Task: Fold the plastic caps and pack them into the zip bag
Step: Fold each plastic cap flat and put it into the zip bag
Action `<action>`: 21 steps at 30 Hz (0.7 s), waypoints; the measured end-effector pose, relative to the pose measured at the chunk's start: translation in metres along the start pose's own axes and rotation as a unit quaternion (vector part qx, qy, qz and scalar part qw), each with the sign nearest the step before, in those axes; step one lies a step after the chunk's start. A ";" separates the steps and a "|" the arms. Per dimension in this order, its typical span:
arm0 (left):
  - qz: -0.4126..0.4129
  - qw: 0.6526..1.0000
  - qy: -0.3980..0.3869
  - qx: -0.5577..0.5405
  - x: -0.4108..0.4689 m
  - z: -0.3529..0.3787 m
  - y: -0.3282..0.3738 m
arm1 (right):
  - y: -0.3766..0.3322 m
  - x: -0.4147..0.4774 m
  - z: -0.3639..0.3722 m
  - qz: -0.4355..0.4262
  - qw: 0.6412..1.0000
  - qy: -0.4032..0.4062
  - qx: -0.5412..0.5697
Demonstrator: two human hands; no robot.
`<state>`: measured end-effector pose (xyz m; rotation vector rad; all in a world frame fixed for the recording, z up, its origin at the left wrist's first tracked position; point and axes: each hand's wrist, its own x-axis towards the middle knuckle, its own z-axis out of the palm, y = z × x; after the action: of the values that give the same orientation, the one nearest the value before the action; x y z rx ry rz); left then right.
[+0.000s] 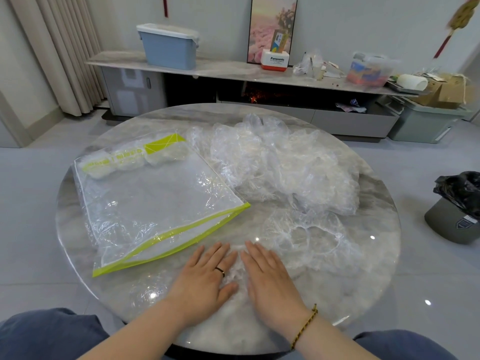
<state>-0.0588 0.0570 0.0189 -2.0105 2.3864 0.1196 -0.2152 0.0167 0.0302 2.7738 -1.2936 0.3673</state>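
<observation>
A clear zip bag [153,203] with lime-green edging lies on the left of the round marble table [374,268]. Folded caps [135,162] sit inside it at its far end. A heap of crumpled clear plastic caps [280,162] fills the table's right half. One cap [309,237] lies spread out nearer to me. My left hand [205,274] and my right hand [270,276] lie flat side by side, fingers straight, pressing down on a clear cap [235,275] between and beneath them at the table's near edge.
A dark bin with a black liner [459,206] stands on the floor to the right. A long low cabinet [233,71] behind the table carries a blue box, a framed picture and clutter. My knees [52,336] are under the near edge.
</observation>
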 end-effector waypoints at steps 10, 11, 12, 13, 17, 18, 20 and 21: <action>0.017 1.000 0.003 -0.022 0.001 0.000 -0.002 | 0.002 -0.011 0.004 0.009 0.987 -0.160 -0.009; 0.010 0.999 0.013 -0.044 0.002 -0.007 -0.003 | 0.003 -0.011 0.002 0.002 0.989 -0.151 0.002; 0.004 0.995 0.050 -0.084 0.004 -0.008 -0.005 | 0.005 -0.009 -0.005 -0.001 0.991 -0.134 0.021; -0.011 0.990 0.077 -0.116 0.006 -0.004 -0.010 | 0.007 -0.006 -0.009 -0.011 0.995 -0.092 0.046; -0.046 0.970 0.191 -0.144 0.008 -0.014 -0.016 | 0.006 -0.001 -0.033 -0.063 0.990 -0.001 0.130; -0.057 0.977 0.163 -0.127 0.006 -0.019 -0.017 | 0.004 -0.002 -0.037 -0.068 0.989 -0.019 0.129; -0.093 0.982 0.116 -0.120 0.006 -0.017 -0.021 | -0.004 -0.008 -0.041 -0.075 0.987 -0.095 0.106; -0.120 0.983 0.089 -0.110 0.005 -0.018 -0.022 | -0.007 -0.009 -0.043 -0.079 0.983 -0.139 0.096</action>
<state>-0.0378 0.0471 0.0360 -2.4920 2.2908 0.2146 -0.2233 0.0347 0.0702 3.1573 -1.1265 0.1020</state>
